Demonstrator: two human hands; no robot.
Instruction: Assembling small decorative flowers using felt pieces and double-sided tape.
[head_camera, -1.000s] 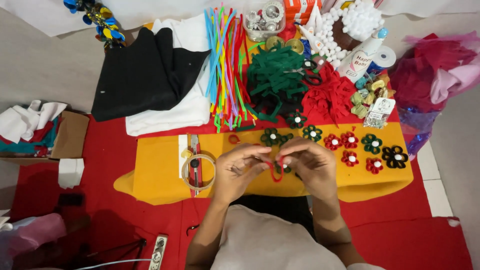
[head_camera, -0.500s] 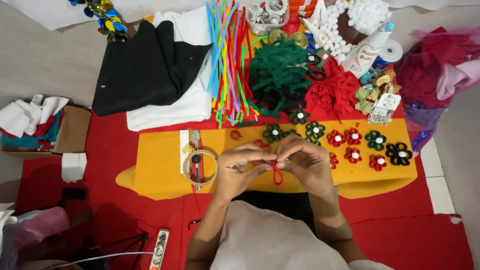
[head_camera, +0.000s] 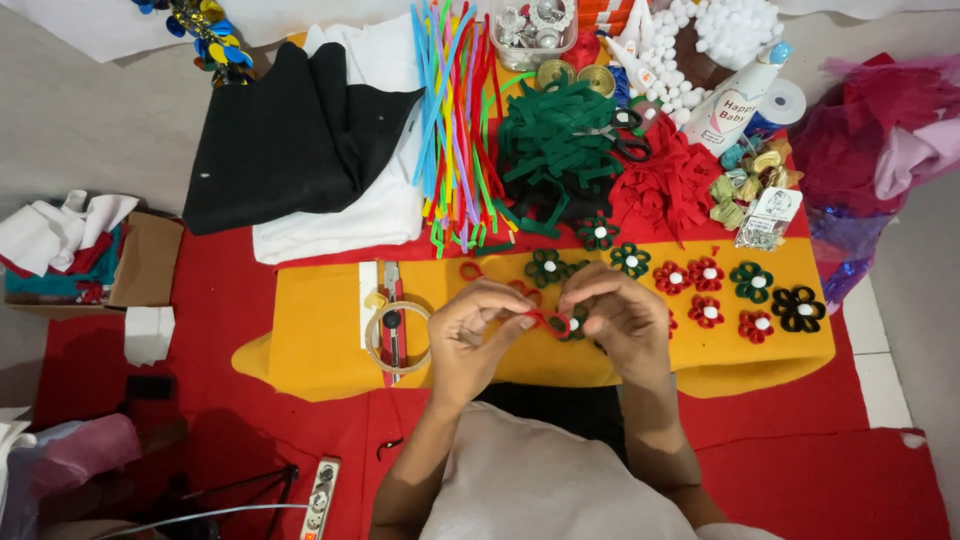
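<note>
A red cloth (head_camera: 800, 470) covers the floor, and on it lies a yellow felt sheet (head_camera: 320, 330) that serves as the work surface; above its left end sits a folded black fabric (head_camera: 290, 140) resting on a white fabric (head_camera: 340, 220); to the right of these lies a bundle of coloured pipe cleaners (head_camera: 455, 110), then a heap of green felt strips (head_camera: 555, 150) and a heap of red felt pieces (head_camera: 670, 185); along the sheet's right part lie finished red and green felt flowers (head_camera: 710, 290) with white centres. A roll of clear tape (head_camera: 395, 340) lies on the sheet, just left of the hands. The left hand (head_camera: 475, 340) and the right hand (head_camera: 620, 320) meet over the middle of the sheet; between their fingertips they pinch a small red looped strip (head_camera: 552, 322), each hand closed narrowly on one end of it, so the strip hangs just above the yellow felt, close to a dark green flower (head_camera: 575, 325) partly hidden beneath the right hand.
</note>
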